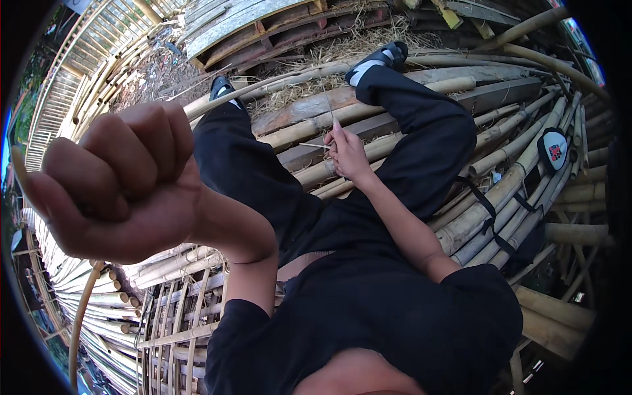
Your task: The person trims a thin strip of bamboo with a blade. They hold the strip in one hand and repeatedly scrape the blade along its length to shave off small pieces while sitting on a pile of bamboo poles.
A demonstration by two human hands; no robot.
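Observation:
Raised close to the camera, my left hand [125, 181] makes a fist with its fingers curled in and the thumb pointing outward at the left. Nothing sticks out of that fist, though its inner hollow is hidden. Low between my knees, my right hand [349, 155] is closed, its thumb stretched along the top. A thin pale stick [315, 145] pokes out of its left side. Beyond the thumb tip runs a slender, greyish, blade-like strip [329, 105], too fine to identify. Bamboo poles [309, 135] lie just beneath this hand.
My legs in dark trousers are spread over bamboo poles and a squared timber [299, 157]. A wooden pallet [263, 33] stands ahead, with straw [316, 92] before it. Stacked bamboo [105, 309] is at left. To the right are dark straps [487, 204] and a black-and-white rounded item [553, 151].

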